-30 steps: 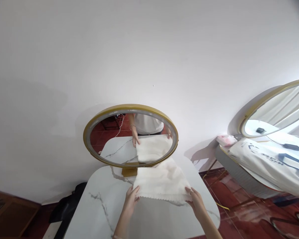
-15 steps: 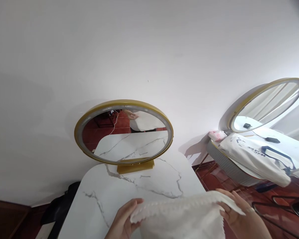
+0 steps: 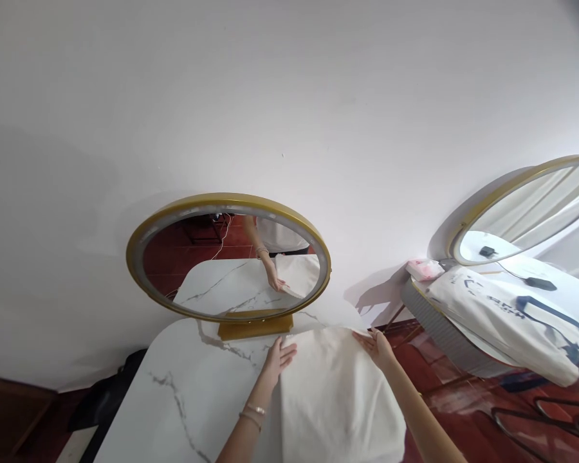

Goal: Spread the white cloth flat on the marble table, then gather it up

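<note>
On my feed, the white cloth [image 3: 338, 392], raised close a moment ago, now spreads over the tabletop [image 3: 212, 399] before the mirror [image 3: 212, 283], so it's laid out, softly creased. My right hand [image 3: 377, 347] pinches its far edge; my left hand [image 3: 276, 359] (fingers extended) touches the opposite corner, grip unclear.

Both arms [image 3: 415, 408] stretched forward, left hand [image 3: 276, 360] (fingers [image 3: 288, 352] slightly parted), right hand [image 3: 377, 348] angled inward

2 hands [image 3: 278, 357] [image 3: 379, 349], 1 plain white cloth [image 3: 338, 395], 2 gold-rimmed mirrors [image 3: 222, 273] [image 3: 535, 209], 2 tables [image 3: 217, 411] [image 3: 572, 283] and 1 pink-and-white packet [image 3: 424, 269] are visible.
</note>
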Motion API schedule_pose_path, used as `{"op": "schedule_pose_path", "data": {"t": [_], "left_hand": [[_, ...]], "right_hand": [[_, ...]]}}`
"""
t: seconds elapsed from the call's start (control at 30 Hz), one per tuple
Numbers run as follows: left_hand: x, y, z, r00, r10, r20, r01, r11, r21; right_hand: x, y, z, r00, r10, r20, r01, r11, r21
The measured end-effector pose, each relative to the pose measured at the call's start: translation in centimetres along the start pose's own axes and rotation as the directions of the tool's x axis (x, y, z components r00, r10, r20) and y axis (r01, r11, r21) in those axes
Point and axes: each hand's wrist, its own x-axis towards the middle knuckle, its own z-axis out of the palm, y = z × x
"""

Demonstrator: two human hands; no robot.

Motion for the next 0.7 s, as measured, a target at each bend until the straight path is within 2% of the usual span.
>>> {"op": "schedule_pose_path", "data": {"t": [0.13, 0.23, 0.33, 0.4, 0.43, 0.47, 0.5, 0.53, 0.57, 0.6, 0.67, 0.7], "left_hand": [[1.9, 1.7, 1.0, 0.993, 0.12, -0.025, -0.119, 0.992, 0.04], [2.3, 1.5, 1.6, 0.964, 0.26, -0.06, -0.253, 0.962, 0.099], [1.7, -0.3, 1.9, 0.894, 0.445, -0.051, -0.433, 0.887, 0.159], [1.4, -2.0, 1.9, 0.825, 0.564, 0.03, -0.555, 0.799, 0.23], [1.5, -2.8, 1.9, 0.776, 0.623, 0.094, -0.619, 0.726, 0.298], [1.8, -3.6, 1.9, 0.722, 0.674, 0.157, -0.674, 0.634, 0.378], [2.2, -4.2, 1.9, 0.669, 0.715, 0.205, -0.71, 0.532, 0.461], [2.9, -4.7, 2.0, 0.624, 0.747, 0.23, -0.722, 0.438, 0.535], [3.6, -4.9, 2.1, 0.594, 0.773, 0.224, -0.711, 0.373, 0.597], [4.3, -5.0, 2.3, 0.579, 0.792, 0.193, -0.686, 0.346, 0.639], [5.8, -4.7, 2.9, 0.566, 0.812, 0.143, -0.646, 0.329, 0.689], [6.4, -4.3, 3.3, 0.565, 0.814, 0.135, -0.636, 0.325, 0.7]], "right_hand": [[3.0, -1.3, 2.3, 0.998, -0.037, 0.053, 0.042, 0.995, -0.087], [3.7, -1.4, 3.5, 0.988, -0.107, 0.112, 0.125, 0.979, -0.164], [2.6, 0.2, 4.1, 0.958, -0.23, 0.173, 0.266, 0.937, -0.227], [1.4, 2.4, 4.4, 0.901, -0.333, 0.277, 0.412, 0.857, -0.31], [0.8, 3.6, 4.7, 0.845, -0.39, 0.367, 0.519, 0.765, -0.382], [0.4, 4.9, 4.9, 0.77, -0.431, 0.47, 0.631, 0.626, -0.459], [0.1, 6.2, 5.3, 0.695, -0.443, 0.566, 0.719, 0.449, -0.531], [0.0, 7.3, 5.8, 0.645, -0.425, 0.635, 0.76, 0.263, -0.595], [0.1, 8.3, 6.2, 0.634, -0.395, 0.665, 0.75, 0.103, -0.654], [0.3, 9.0, 6.8, 0.657, -0.371, 0.657, 0.705, -0.008, -0.709], [1.2, 9.9, 7.8, 0.706, -0.352, 0.614, 0.6, -0.163, -0.783], [1.8, 9.9, 8.3, 0.711, -0.355, 0.607, 0.568, -0.219, -0.794]]}}
